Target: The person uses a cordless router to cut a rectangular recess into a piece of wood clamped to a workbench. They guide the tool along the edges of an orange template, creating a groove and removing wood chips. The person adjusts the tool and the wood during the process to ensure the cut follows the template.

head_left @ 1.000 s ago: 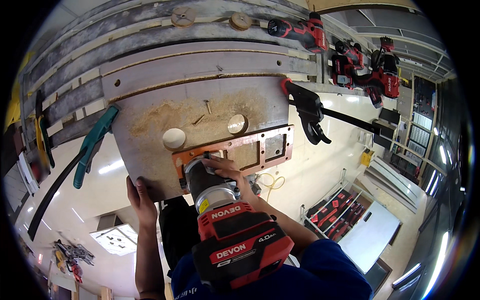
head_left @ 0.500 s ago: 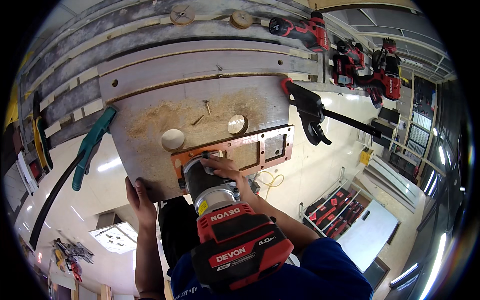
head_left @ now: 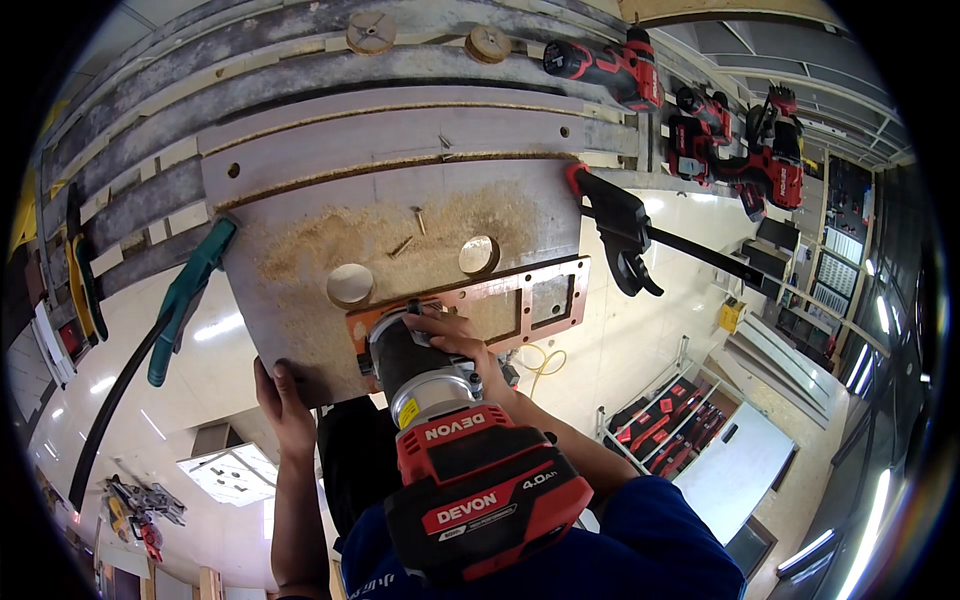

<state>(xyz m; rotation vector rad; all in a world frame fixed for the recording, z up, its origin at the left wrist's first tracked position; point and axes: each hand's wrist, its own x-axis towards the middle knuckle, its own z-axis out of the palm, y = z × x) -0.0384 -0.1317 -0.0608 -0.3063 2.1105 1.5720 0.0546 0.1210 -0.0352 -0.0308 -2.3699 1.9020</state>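
Note:
My right hand (head_left: pixel 453 338) is wrapped round the lower body of a cordless trim router (head_left: pixel 405 352), whose red and black battery points toward me. The router stands on an orange template (head_left: pixel 572 318) with rectangular openings, lying along the near edge of a grey board (head_left: pixel 300 345). Its bit is hidden beneath the base. With the thumb on top, my left hand (head_left: pixel 287 408) grips the board's near left corner; part of its fingers is out of sight. Two round holes, scattered sawdust (head_left: pixel 330 235) and two loose screws (head_left: pixel 420 220) show on the board.
A teal clamp (head_left: pixel 190 295) holds the board's left side, and a black clamp (head_left: pixel 620 230) with a red pad holds its right. Wooden discs (head_left: pixel 371 33) and red cordless drills (head_left: pixel 625 72) rest on the slatted bench (head_left: pixel 270 75). A tool cart (head_left: pixel 665 425) stands at right.
The whole picture has shifted very slightly down and right. Both hands, the router and the template keep about the same places on the board.

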